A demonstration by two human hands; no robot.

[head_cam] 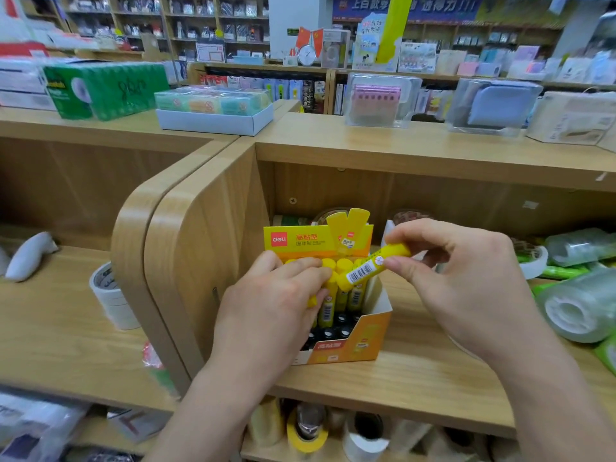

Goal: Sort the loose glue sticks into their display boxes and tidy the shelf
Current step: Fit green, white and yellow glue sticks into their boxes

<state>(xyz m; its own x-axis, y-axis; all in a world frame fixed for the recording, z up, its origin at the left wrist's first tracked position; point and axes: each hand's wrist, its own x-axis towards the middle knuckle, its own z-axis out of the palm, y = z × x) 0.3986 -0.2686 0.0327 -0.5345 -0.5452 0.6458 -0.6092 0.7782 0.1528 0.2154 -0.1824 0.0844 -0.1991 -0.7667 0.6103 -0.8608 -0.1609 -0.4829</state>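
The glue stick [366, 270] is lying tilted in the air just over the open top of the display box [353, 345], its barcode label facing up and its lower end dipping toward the row of standing sticks [343, 265] at the back of the box. The right hand [466, 278] is pinching it, thumb and fingers [400, 235] closing on its upper half. The left hand [270, 305] is hovering over the box's left side, its fingers curling round a second stick [312, 300], whose yellow end is poking out beneath them; whether it is gripping more than this one I cannot tell. Dark empty slots are showing in the front of the box, and its yellow header card [300, 240] is standing up behind. The box is sitting on the wooden shelf [416, 371], near the rounded side panel. Clear tape rolls [580, 308] are lying to the right, well apart from the box. On the neighbouring shelf to the left, a stack of white tape [111, 298] is standing. A green package [106, 88] is resting on the top surface above.
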